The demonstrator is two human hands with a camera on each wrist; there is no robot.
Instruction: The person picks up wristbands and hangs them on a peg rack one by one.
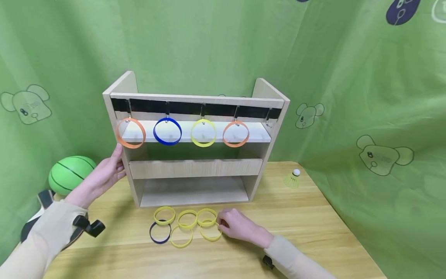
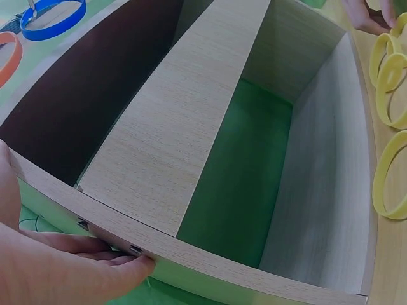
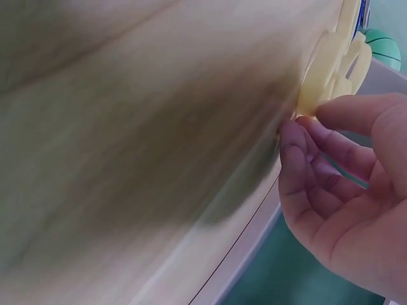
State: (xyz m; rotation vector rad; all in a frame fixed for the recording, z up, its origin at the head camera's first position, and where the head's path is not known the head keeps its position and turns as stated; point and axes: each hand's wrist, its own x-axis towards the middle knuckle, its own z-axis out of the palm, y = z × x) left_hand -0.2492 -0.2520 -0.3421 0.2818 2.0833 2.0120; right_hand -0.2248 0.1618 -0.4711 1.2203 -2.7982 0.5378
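My left hand point(image 1: 108, 170) rests against the outer left side of a light wooden shelf point(image 1: 195, 169). In the left wrist view its fingers point(image 2: 95, 260) press the side panel, with the thumb at the front edge. My right hand point(image 1: 238, 226) is down at the tabletop, pinching the edge of a yellow wristband point(image 1: 210, 237). The right wrist view has the thumb and fingertips right at the yellow bands point(image 3: 318, 79). Several yellow wristbands and one dark blue wristband point(image 1: 151, 235) lie overlapping before the shelf. Orange point(image 1: 143, 133), blue point(image 1: 180, 133) and yellow point(image 1: 215, 133) bands hang from hooks.
A black strip along the shelf's upper rail carries the hooks; the rightmost hook point(image 1: 267, 118) holds no band. A green ball point(image 1: 71, 174) sits at the left, a shuttlecock point(image 1: 294, 179) at the right. Green curtain point(image 1: 216, 38) surrounds the wooden table point(image 1: 296, 224).
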